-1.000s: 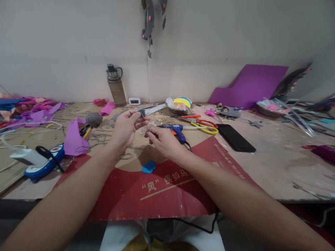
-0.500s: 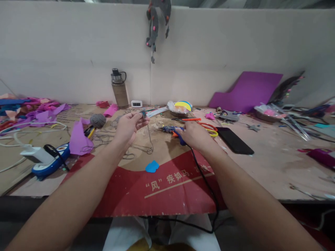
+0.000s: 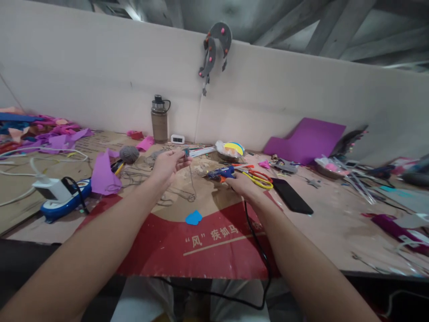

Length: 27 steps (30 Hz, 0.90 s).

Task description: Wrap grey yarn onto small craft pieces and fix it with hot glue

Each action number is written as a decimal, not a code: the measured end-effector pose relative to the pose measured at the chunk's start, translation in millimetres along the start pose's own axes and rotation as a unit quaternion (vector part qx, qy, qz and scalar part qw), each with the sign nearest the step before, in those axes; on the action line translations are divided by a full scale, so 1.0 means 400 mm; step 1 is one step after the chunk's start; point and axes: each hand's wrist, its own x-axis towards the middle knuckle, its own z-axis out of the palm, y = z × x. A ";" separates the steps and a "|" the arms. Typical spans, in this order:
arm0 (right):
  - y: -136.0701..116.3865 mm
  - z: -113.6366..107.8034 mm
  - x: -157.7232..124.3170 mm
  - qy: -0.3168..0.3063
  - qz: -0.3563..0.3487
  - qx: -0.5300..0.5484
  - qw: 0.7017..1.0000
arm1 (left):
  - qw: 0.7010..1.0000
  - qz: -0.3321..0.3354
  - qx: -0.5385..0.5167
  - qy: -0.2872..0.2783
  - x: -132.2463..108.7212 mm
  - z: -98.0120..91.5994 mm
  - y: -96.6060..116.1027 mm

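My left hand (image 3: 168,166) pinches a small dark teal piece (image 3: 186,153) between thumb and fingertips. A strand of grey yarn (image 3: 191,179) hangs below it to the cardboard. My right hand (image 3: 246,184) is closed at the handle of a blue hot glue gun (image 3: 223,171), whose nozzle points left, low over the board. Its black cord (image 3: 254,235) runs from under my right wrist off the front edge. A blue felt-like cutout (image 3: 193,218) lies on the red part of the cardboard (image 3: 214,261), nearer me than both hands.
Right of the glue gun are scissors (image 3: 259,180) and a black phone (image 3: 292,197). Behind stand a bottle (image 3: 160,123) and a bowl of scraps (image 3: 230,154). A grey yarn ball (image 3: 129,154), purple scrap (image 3: 103,174) and blue power strip (image 3: 67,201) are at left.
The camera view has tilted and shifted. My right hand has turned on the glue gun, and more of the gun's body shows. My left hand still pinches the small piece.
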 end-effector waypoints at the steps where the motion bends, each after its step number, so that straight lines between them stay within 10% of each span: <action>1: -0.002 -0.002 0.000 0.006 0.006 0.007 1.000 | 1.000 -0.002 0.000 0.004 0.000 0.000 0.002; 6: -0.030 -0.007 -0.012 0.077 -0.024 0.227 0.971 | 1.000 -0.009 0.003 0.007 -0.003 0.001 0.007; 10: -0.068 -0.001 -0.043 0.020 -0.137 0.364 0.921 | 1.000 -0.010 0.016 0.015 -0.001 -0.001 0.001; 27: -0.078 0.034 -0.084 0.021 -0.275 0.139 0.951 | 0.999 -0.003 0.050 0.018 -0.005 0.003 -0.017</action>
